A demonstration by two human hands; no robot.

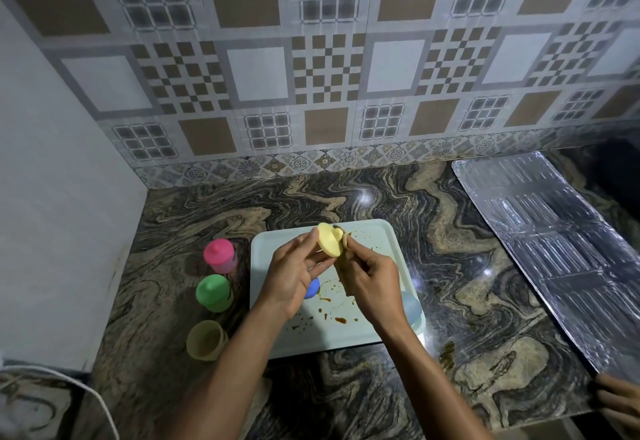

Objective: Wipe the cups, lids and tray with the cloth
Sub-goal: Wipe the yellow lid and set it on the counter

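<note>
My left hand (294, 271) holds a yellow lid (329, 239) by its edge above the pale tray (377, 332). My right hand (369, 282) grips a beige cloth (344, 266) and presses it against the lid's right side. Brown stains dot the tray. A blue lid (312, 288) lies on the tray, partly hidden under my left hand. A pale blue cup (412, 306) stands at the tray's right edge. Left of the tray stand a pink lidded cup (220, 254), a green lidded cup (213, 291) and an open yellow cup (205, 340).
The marble counter (467, 301) runs to a tiled wall at the back and a white wall on the left. A foil-covered sheet (554, 249) lies on the right. Another person's hand (620, 401) shows at the lower right. A white cable (69, 380) crosses the lower left.
</note>
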